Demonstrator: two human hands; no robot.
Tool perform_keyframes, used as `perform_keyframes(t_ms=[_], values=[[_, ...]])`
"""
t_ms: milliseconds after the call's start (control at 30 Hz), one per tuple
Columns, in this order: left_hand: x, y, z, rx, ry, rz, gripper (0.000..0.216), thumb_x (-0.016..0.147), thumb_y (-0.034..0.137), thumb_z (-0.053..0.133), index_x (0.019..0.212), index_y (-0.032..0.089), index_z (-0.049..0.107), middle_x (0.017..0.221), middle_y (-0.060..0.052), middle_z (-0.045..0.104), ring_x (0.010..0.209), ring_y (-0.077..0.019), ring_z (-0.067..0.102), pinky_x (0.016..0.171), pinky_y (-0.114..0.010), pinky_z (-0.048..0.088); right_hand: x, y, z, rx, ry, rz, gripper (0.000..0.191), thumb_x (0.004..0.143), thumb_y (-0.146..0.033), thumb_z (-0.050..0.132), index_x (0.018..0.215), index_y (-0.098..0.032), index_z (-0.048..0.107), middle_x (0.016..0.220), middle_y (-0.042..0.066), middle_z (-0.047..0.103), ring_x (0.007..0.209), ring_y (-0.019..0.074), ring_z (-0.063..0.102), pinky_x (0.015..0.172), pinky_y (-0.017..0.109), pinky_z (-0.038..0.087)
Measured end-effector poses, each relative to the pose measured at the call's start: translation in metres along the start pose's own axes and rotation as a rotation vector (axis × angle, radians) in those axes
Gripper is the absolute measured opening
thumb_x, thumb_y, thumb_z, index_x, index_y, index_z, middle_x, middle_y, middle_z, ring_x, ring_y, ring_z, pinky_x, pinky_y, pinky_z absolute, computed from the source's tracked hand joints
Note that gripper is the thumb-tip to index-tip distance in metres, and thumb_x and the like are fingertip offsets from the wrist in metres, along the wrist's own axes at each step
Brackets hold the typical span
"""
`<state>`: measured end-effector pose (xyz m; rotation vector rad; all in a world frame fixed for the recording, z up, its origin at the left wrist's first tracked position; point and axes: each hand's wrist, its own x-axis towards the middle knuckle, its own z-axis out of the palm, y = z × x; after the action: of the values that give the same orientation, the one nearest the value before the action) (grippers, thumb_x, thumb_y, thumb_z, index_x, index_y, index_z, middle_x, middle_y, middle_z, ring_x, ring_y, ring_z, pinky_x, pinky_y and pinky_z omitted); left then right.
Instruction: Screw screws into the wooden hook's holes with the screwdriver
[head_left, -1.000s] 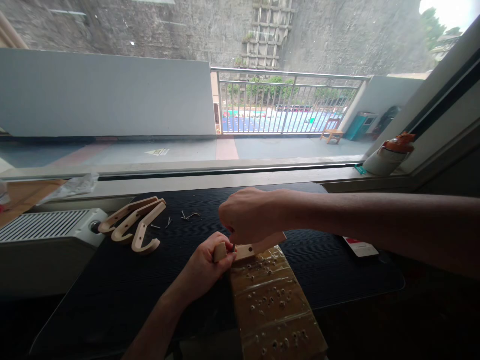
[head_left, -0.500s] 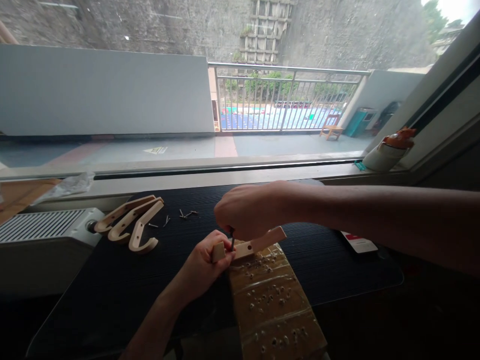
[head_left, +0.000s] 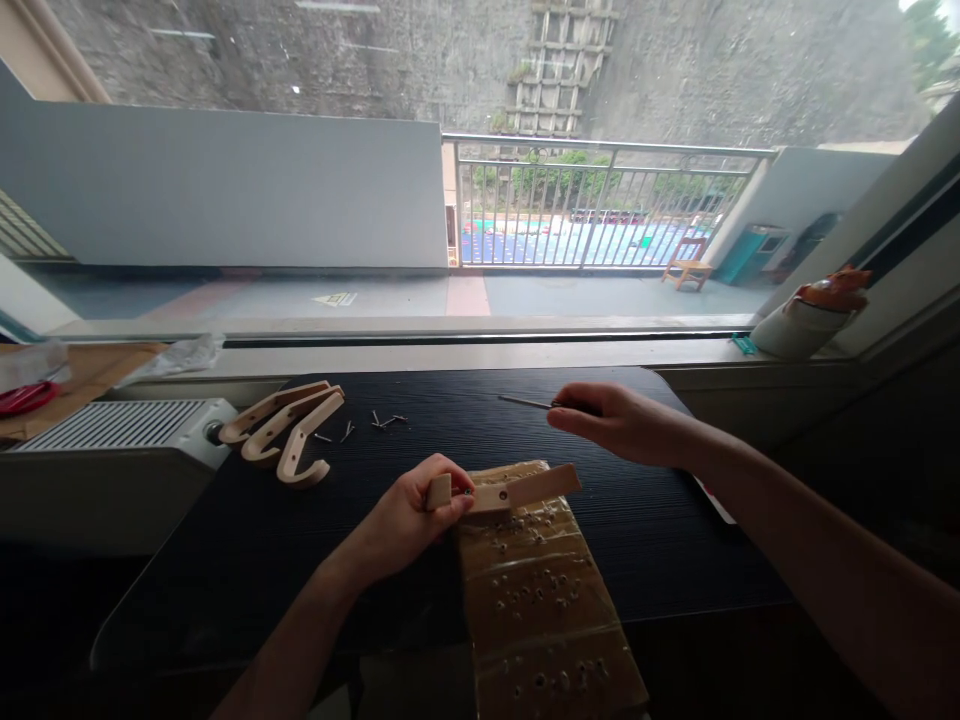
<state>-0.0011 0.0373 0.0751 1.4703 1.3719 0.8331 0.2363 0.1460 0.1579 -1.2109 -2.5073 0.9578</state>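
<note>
My left hand (head_left: pixel 420 505) pinches the curved end of a pale wooden hook (head_left: pixel 536 487), which lies across the far end of a tape-wrapped block (head_left: pixel 551 600) pitted with holes. A small screw (head_left: pixel 469 491) shows by my fingertips, and a dark hole is visible farther along the hook. Off to the right, above the black table, my right hand (head_left: pixel 611 420) is closed round a screwdriver (head_left: pixel 523 402); its thin metal shaft points left, clear of the hook. My fingers hide most of the handle.
Three more wooden hooks (head_left: pixel 289 435) lie on the table (head_left: pixel 247 560) at left, with several loose screws (head_left: pixel 384 421) beside them. A white-and-red card-like item (head_left: pixel 716 500) is partly under my right forearm. Behind stands the window sill (head_left: pixel 420 356); a radiator (head_left: pixel 150 425) is at left.
My right hand has lifted the screwdriver off the screw and swung it right, tilting it from upright to nearly level. My left hand stays on the hook. The view has shifted slightly.
</note>
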Motion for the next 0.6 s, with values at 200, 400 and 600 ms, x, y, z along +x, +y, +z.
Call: perform_keyframes(t_ms=[200, 400, 600], values=[[-0.005, 0.004, 0.003, -0.082, -0.011, -0.070, 0.030, 0.074, 0.034, 0.061, 0.100, 0.020, 0.054, 0.075, 0.003, 0.051, 0.058, -0.0097, 0.047, 0.048, -0.019, 0.041, -0.031, 0.038, 0.043, 0.316, 0.137, -0.001, 0.040, 0.075, -0.048, 0.056, 0.101, -0.017, 0.061, 0.089, 0.004, 0.062, 0.078, 0.0169, 0.053, 0.067, 0.027, 0.042], [-0.010, -0.002, 0.008, -0.213, 0.069, 0.005, 0.054, 0.071, 0.021, 0.066, 0.120, 0.025, 0.043, 0.095, 0.002, 0.049, 0.070, -0.0078, 0.051, 0.064, -0.018, 0.044, -0.036, 0.054, 0.072, 0.469, 0.264, 0.039, 0.049, 0.072, -0.045, 0.062, 0.112, -0.018, 0.057, 0.090, 0.005, 0.062, 0.081, 0.0193, 0.054, 0.070, 0.030, 0.044], [-0.027, -0.024, 0.019, -0.295, 0.290, -0.099, 0.079, 0.070, 0.029, 0.069, 0.135, 0.026, 0.024, 0.123, -0.009, 0.043, 0.093, -0.0171, 0.055, 0.077, -0.029, 0.048, -0.050, 0.052, 0.106, 0.694, 0.487, 0.105, 0.044, 0.078, -0.045, 0.054, 0.110, -0.016, 0.058, 0.085, 0.006, 0.062, 0.074, 0.0187, 0.055, 0.066, 0.029, 0.044]])
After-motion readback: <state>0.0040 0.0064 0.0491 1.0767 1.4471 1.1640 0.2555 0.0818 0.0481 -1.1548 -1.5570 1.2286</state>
